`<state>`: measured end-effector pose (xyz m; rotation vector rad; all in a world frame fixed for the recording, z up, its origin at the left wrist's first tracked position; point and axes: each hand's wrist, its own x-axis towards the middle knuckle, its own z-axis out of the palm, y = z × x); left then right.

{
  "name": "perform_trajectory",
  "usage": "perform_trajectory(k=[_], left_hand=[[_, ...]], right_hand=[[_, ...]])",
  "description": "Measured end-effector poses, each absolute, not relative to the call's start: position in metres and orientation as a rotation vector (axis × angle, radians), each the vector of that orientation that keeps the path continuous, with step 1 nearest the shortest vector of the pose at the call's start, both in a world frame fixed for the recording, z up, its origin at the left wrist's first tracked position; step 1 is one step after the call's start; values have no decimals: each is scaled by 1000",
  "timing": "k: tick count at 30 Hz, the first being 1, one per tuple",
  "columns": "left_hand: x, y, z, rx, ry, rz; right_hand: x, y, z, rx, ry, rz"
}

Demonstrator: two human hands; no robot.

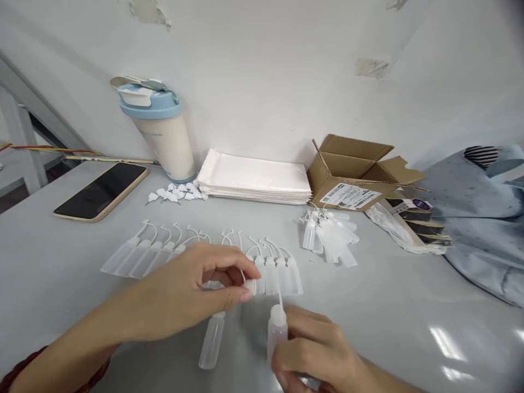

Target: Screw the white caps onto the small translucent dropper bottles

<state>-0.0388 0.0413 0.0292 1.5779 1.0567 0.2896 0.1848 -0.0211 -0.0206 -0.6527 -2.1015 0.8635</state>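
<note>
My left hand [204,292] pinches a small white cap [250,286] between thumb and forefinger. Lower right, my right hand [319,349] is wrapped around a small translucent squeeze bottle [277,330], held upright with a white top and a thin strap rising from it. Another small bottle [212,341] is below my left hand, partly hidden at its top. Behind my hands, a row of flat-lying bottles with looped straps spreads across the table, from a left group [139,256] to a right group [280,275]. My left hand covers the row's middle.
Farther back lie a phone [102,191], several white needle tips [178,194] and a stack of white envelopes [257,177]. A tumbler [167,142] and an open cardboard box [352,174] stand by the wall. A bottle pile [331,234], packets [417,218] and blue cloth [483,218] are rightward.
</note>
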Motion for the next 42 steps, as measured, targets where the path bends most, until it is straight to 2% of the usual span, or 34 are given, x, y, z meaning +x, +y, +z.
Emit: perform_trajectory(k=[6, 15, 24, 29, 35, 42], left_hand=[[-29, 36, 29, 1581, 807, 304], [-24, 34, 21, 1458, 835, 319], [-18, 31, 20, 1346, 924, 305], [-11, 29, 16, 1426, 980, 421], [-13, 26, 11, 1445, 824, 524], [-13, 27, 11, 1347, 709, 596]], right_hand=[[189, -20, -14, -666, -2053, 1096], [191, -29, -8, -945, -2082, 1168], [200, -35, -24, -1210, -2148, 1072], [200, -31, -16, -1274, -1874, 1468], [204, -20, -10, -835, -1070, 2277], [205, -21, -12, -721, -1074, 2221]])
